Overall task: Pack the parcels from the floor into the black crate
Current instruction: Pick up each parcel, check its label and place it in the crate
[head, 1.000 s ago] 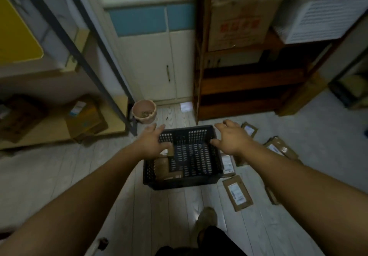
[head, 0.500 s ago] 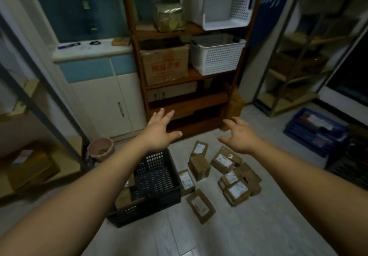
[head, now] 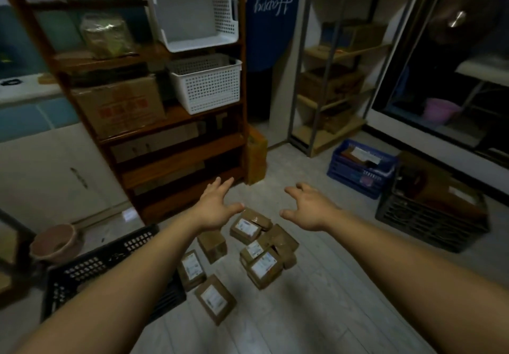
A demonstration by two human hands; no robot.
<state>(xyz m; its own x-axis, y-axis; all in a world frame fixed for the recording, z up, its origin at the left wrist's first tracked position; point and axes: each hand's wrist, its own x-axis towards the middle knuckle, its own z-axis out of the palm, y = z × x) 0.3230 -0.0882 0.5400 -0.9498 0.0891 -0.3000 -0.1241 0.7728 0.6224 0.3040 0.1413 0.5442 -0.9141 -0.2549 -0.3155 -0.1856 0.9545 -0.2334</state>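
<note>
The crate (head: 110,265) sits on the floor (head: 316,312) at the lower left, with a pot (head: 55,243) to its left and the parcels (head: 264,268) scattered just to its right, some lying on one another. Behind them stands a shelf unit (head: 179,160) holding a box (head: 121,105) and, right of it, two baskets (head: 206,86), one above the other. At the far right a second crate (head: 429,221) sits with a bin (head: 358,171) behind it, and the left hand (head: 217,210) and right hand (head: 311,210) hover side by side over the parcels' far edge.

The pale plank floor (head: 316,312) bears brown parcels (head: 263,268) at its centre. A black crate (head: 91,267) sits at 8 o'clock, a blue crate (head: 355,177) at 2 o'clock.
</note>
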